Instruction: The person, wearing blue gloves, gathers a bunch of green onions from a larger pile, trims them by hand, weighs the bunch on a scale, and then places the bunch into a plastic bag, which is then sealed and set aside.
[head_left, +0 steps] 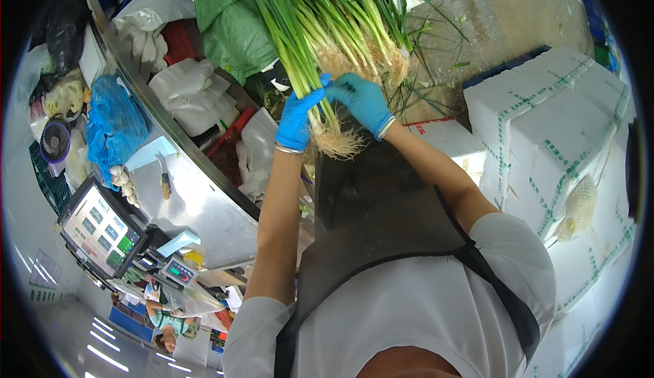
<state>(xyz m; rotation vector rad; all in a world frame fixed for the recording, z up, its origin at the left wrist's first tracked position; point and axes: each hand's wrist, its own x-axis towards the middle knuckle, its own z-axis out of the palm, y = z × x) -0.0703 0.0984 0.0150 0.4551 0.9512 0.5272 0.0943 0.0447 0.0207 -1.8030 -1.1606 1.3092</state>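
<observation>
My left hand [297, 120], in a blue glove, is wrapped round the white stalks of a bunch of scallions [289, 51]. Pale stringy roots [338, 141] hang out below that fist, while the long green leaves stretch away from me. Close beside the stalks is my right hand [364, 104], in a teal glove, its fingers bent and pinched together near my left thumb. What lies between those fingertips is too small to make out. More scallions [347, 27] with roots attached lie just beyond, partly over green sacking [235, 34].
White foam boxes [524, 139] are stacked at the right. On the left a metal counter [197, 201] carries a knife [164, 177], garlic [122, 184], a blue bag [112, 126] and a screen [102, 228]. Loose leaves litter the floor [477, 37]. A person [167, 323] stands farther off, lower left.
</observation>
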